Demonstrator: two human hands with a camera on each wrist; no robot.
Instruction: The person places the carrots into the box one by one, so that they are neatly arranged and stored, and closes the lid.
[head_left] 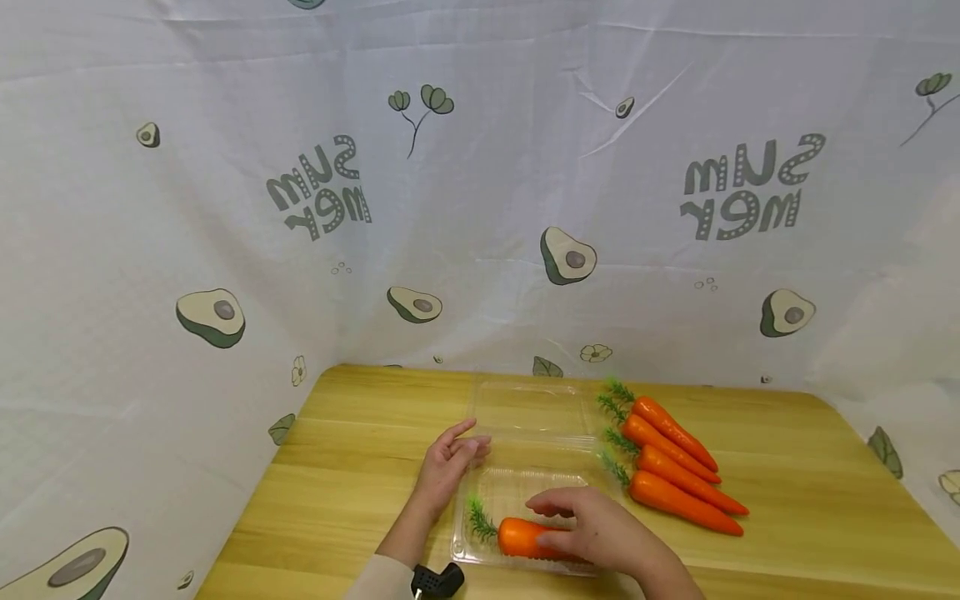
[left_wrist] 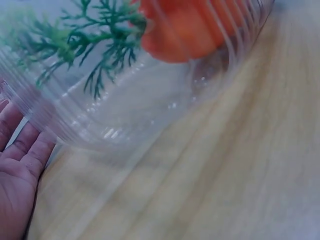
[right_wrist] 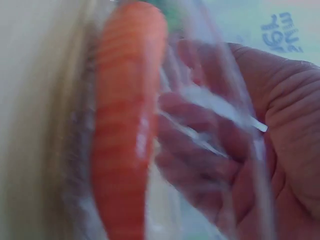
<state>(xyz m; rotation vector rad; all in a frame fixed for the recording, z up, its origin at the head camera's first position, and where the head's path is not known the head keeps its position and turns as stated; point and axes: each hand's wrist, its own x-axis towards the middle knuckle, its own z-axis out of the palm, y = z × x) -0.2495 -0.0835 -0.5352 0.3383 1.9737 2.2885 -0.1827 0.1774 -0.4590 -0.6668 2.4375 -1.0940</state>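
A clear plastic clamshell box (head_left: 517, 493) lies with its lid folded back on the wooden table. Inside its near side rests an orange carrot (head_left: 521, 537) with a green leafy top (left_wrist: 100, 42), seen through the ribbed wall in both wrist views. My right hand (head_left: 600, 529) arches over the carrot, thumb by its side and fingers spread apart from the thumb. In the right wrist view the right hand (right_wrist: 225, 125) shows beyond the clear wall, not wrapped round the carrot (right_wrist: 125, 125). My left hand (head_left: 444, 471) is at the box's left edge, fingers relaxed.
Several more carrots (head_left: 675, 467) lie side by side on the table right of the box, leafy tops to the left. The lid (head_left: 532, 408) spreads toward the back. A white printed cloth (head_left: 480, 208) hangs behind the wooden table (head_left: 300, 517).
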